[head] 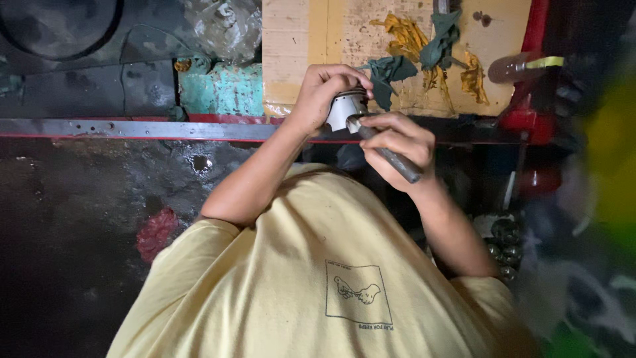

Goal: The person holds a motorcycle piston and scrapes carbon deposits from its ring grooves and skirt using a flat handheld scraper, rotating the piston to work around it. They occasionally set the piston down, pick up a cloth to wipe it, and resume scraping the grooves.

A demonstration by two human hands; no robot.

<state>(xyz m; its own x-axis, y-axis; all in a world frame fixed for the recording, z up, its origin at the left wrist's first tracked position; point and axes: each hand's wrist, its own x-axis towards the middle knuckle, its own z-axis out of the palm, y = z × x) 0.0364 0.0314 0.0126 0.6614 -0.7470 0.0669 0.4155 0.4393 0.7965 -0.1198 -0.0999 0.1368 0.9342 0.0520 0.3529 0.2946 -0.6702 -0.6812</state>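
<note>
Nearest the camera is the person's pale yellow cotton T-shirt (311,278), with a small dark line drawing printed on it. Beyond the shirt both forearms rise toward a short silver-grey metal cylinder (346,109), a machined part shaped like a piston. The left hand (324,93) is curled over the top and left side of that cylinder, fingers wrapped tightly round it. The right hand (401,142), just right of and below the cylinder, is closed round the dark grey handle of a slim metal hand tool (391,156), whose pale tip meets the cylinder's lower right edge. The two hands are close together, almost touching; what kind of tool it is cannot be made out, since the fingers hide most of it. Directly behind the cylinder a long grey steel rail with a red edge (132,129) runs from left to right. Beyond the cylinder lies a worn tan board (318,33) bearing crumpled dark green and mustard-yellow rags (424,53). Left of the cylinder sits a chipped turquoise painted block (225,89).
</note>
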